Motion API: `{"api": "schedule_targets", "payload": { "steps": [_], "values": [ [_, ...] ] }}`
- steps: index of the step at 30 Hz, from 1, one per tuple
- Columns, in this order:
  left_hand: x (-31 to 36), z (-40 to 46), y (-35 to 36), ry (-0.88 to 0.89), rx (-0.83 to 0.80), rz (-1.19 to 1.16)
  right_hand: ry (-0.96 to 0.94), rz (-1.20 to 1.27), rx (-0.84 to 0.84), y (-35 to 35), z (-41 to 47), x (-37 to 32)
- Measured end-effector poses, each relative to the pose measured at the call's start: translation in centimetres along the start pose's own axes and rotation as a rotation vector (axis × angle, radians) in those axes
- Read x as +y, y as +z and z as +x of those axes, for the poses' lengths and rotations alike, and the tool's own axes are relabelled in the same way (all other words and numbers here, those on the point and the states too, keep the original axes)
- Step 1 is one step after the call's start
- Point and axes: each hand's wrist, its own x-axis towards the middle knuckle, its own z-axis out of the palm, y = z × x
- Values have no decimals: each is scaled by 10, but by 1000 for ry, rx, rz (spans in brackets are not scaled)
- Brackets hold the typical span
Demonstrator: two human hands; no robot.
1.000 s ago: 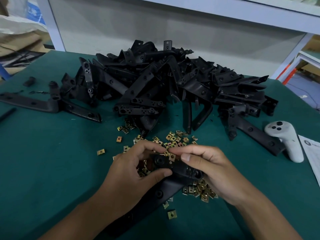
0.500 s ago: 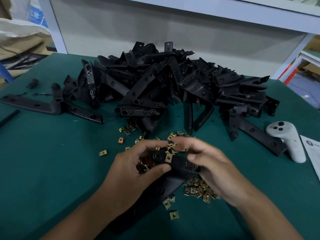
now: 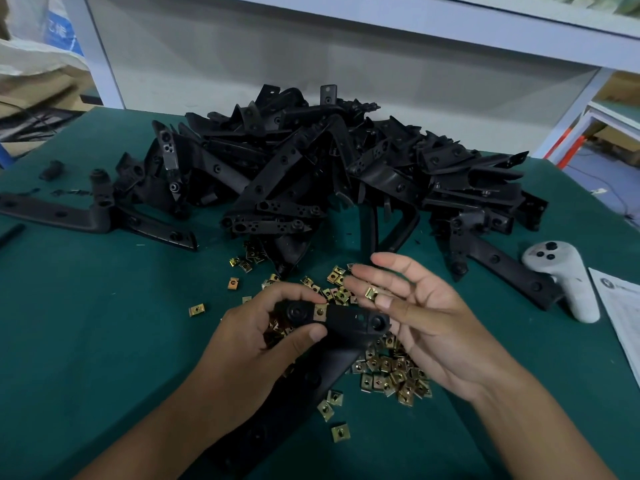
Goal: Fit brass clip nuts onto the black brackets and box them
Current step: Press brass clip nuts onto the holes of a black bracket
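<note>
The left hand (image 3: 263, 327) gripped the long black plastic bracket (image 3: 349, 322), whose upper arm lay left to right with one brass clip nut (image 3: 320, 312) seated; the right hand (image 3: 426, 317), just beside its right end, was loosely spread with a second small brass clip nut (image 3: 371, 292) at thumb and fingers. Loose brass nuts (image 3: 391, 374) littered the green surface (image 3: 104, 341) beneath, the heap of black brackets (image 3: 329, 174) lay beyond, a white controller (image 3: 564, 278) lay well to the right, and no box was visible.

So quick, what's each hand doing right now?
Left hand: grips the black bracket, which already has one clip nut fitted.
Right hand: pinches a loose brass nut, other fingers spread.
</note>
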Motion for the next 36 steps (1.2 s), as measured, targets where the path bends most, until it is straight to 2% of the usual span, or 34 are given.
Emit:
{"api": "schedule_targets", "payload": {
  "steps": [8, 16, 26, 36],
  "values": [
    [-4, -1, 1, 1, -5, -59, 34, -40, 131, 6, -1, -3],
    [2, -4, 2, 66, -13, 28, 4, -106, 123, 6, -1, -4],
    [-2, -3, 5, 10, 39, 57, -24, -285, 109, 12, -5, -3],
    [2, -5, 5, 1, 28, 91, -32, -355, 55, 13, -7, -3]
  ]
}}
